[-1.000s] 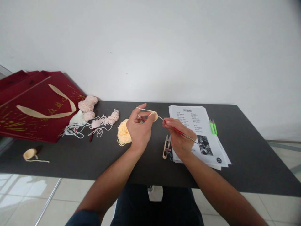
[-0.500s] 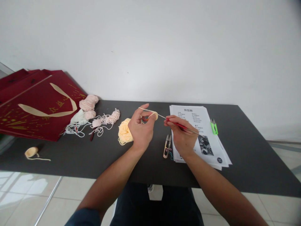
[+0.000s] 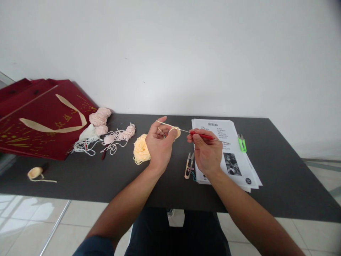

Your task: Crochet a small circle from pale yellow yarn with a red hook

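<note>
item one: red-handled hook (image 3: 201, 135), slender, metal shaft showing behind the handle; pinched in the right hand (image 3: 209, 153), thumb pressed on the handle against the fingers. long axis: almost level across the view, dipping slightly to the right. front end directed at the left fingertips; rear end extends to the right of the right fingers, over the printed sheets (image 3: 246, 169). tip too small to make out.

item two: pale yellow crocheted piece (image 3: 178, 133), small, rounded; pinched at the thumb tip of the left hand (image 3: 160, 145). one finger raised apart, a yarn strand (image 3: 165, 124) running from it to the piece.

nearby: yellow yarn ball (image 3: 141, 150), just left of the left fingers; pale-handled snips (image 3: 188, 171), nearer the wearer than the right fingertips.

differences: one second ago the hook sloped more steeply, rear end at the sheets' photograph; now flatter, crossing the printed lines above it. left pinch unchanged.
</note>
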Action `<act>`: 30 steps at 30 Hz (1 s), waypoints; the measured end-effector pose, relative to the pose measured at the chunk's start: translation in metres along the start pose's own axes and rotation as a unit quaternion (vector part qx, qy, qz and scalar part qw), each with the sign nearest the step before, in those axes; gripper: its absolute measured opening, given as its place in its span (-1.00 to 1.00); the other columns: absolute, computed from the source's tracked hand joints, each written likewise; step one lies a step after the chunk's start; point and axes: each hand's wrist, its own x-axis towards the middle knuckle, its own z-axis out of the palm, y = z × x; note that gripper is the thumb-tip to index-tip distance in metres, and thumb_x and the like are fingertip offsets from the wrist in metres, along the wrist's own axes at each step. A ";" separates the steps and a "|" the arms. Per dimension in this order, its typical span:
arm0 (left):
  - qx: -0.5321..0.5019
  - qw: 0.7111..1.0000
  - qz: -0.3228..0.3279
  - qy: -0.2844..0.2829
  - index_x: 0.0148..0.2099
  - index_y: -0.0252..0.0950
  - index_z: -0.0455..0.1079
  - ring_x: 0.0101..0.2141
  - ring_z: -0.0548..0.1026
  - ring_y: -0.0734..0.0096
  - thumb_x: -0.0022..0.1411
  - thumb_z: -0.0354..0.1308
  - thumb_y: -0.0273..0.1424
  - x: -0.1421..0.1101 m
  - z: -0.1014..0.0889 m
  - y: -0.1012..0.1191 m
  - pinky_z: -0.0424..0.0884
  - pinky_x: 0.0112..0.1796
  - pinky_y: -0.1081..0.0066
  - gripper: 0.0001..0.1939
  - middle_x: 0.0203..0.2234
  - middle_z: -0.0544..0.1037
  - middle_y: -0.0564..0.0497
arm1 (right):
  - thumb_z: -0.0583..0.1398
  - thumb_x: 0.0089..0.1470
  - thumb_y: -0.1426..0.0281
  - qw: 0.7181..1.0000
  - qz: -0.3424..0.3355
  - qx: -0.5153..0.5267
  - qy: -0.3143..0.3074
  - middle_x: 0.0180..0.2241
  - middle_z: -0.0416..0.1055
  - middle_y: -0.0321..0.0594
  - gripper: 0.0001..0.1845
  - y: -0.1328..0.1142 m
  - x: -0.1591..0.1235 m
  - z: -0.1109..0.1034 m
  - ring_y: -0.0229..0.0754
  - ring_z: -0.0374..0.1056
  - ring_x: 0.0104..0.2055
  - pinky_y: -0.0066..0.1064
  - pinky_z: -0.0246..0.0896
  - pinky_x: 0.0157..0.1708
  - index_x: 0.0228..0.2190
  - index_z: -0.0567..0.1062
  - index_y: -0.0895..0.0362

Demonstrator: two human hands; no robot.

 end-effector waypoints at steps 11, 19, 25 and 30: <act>0.069 0.996 0.044 0.020 0.05 -0.18 0.48 -0.37 0.52 0.49 0.11 0.37 -0.49 -0.003 -0.001 0.006 0.45 -0.23 0.39 -0.57 -0.38 0.60 0.13 | 0.42 0.08 0.48 0.987 -0.102 -0.122 -0.029 -0.24 0.69 -0.26 -0.86 -0.006 -0.016 0.000 -0.18 0.61 -0.35 -0.25 0.64 -0.28 -0.32 0.70 -0.02; 0.020 0.999 0.018 0.032 0.01 -0.20 0.51 -0.43 0.51 0.51 0.08 0.41 -0.49 -0.001 -0.001 0.002 0.45 -0.31 0.43 -0.59 -0.41 0.63 0.12 | 0.31 0.16 0.62 0.907 -0.295 -0.264 -0.143 -0.11 0.71 -0.23 -0.58 -0.003 -0.017 -0.013 -0.07 0.65 -0.11 -0.15 0.65 -0.15 -0.09 0.69 -0.12; -0.034 0.998 -0.036 0.040 -0.02 -0.23 0.51 -0.43 0.57 0.48 0.03 0.44 -0.47 -0.001 0.003 0.004 0.50 -0.30 0.42 -0.57 -0.43 0.65 0.11 | 0.31 0.15 0.65 0.907 -0.297 -0.267 -0.134 -0.08 0.70 -0.24 -0.52 0.004 -0.015 -0.016 -0.07 0.64 -0.11 -0.15 0.64 -0.13 -0.06 0.68 -0.15; -0.097 0.990 -0.099 0.015 -0.01 -0.27 0.51 -0.46 0.57 0.50 -0.02 0.47 -0.48 -0.001 0.003 0.008 0.48 -0.25 0.43 -0.52 -0.47 0.64 0.12 | 0.32 0.12 0.67 0.901 -0.308 -0.269 -0.144 -0.03 0.69 -0.23 -0.46 0.007 -0.013 -0.018 -0.07 0.64 -0.08 -0.14 0.62 -0.11 -0.01 0.66 -0.15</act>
